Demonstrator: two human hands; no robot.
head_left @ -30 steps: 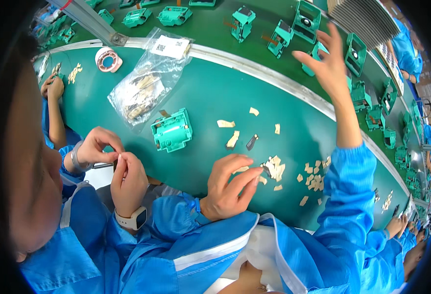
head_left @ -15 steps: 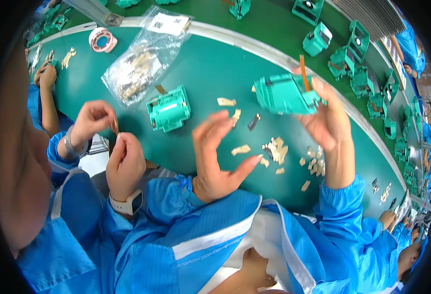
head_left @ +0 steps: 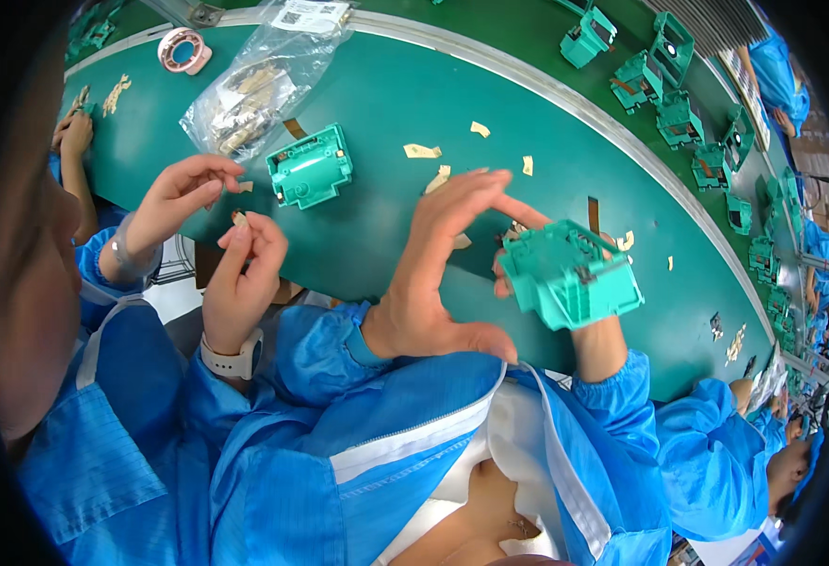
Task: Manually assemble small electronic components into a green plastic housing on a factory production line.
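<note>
A light green plastic housing rests in my right hand, held up over the bench and tilted. Most of that hand is hidden behind it; a few fingertips show at its left side. My left hand is spread beside the housing, thumb apart from the fingers, holding nothing. One of its fingers reaches toward the housing's upper left edge; whether it touches I cannot tell. A brown strip stands up behind the housing. Beige paper-like pieces lie scattered on the bench beyond my hands.
At left, a co-worker's hands handle small pieces near another green housing. Behind lie a clear bag of parts and a pink tape roll. More green housings line the area past the bench's pale edge.
My right hand has brought the housing down and nearer, turning it so its ribbed side shows. My left hand has moved up and right toward it. The view has shifted slightly.
</note>
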